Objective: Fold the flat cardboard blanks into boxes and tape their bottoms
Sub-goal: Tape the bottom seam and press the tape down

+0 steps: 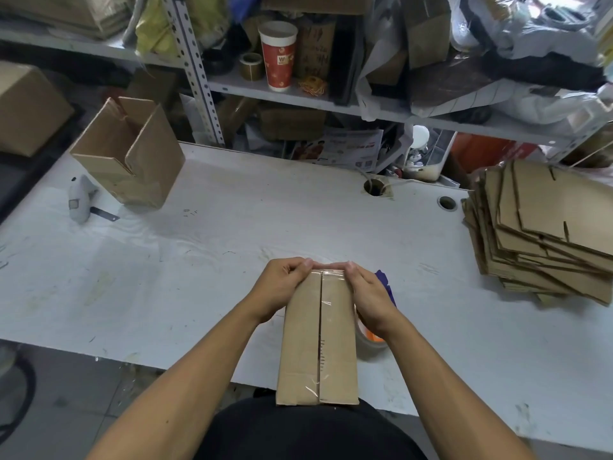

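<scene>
A folded cardboard box (308, 343) lies bottom-up between my body and the table edge, with clear tape running along its centre seam. My left hand (282, 287) grips the far left corner of the box, fingers curled over the far edge. My right hand (368, 293) holds the far right corner the same way, thumb by the taped edge. A tape dispenser (373, 343) with a purple handle and an orange core sits on the table just right of the box, partly hidden by my right wrist. A stack of flat cardboard blanks (544, 234) lies at the table's right.
An open assembled box (129, 154) stands at the table's far left beside a grey cloth-like object (79, 200). The white table (215, 247) has two cable holes near its back edge. Cluttered shelves with a red paper cup (278, 56) rise behind.
</scene>
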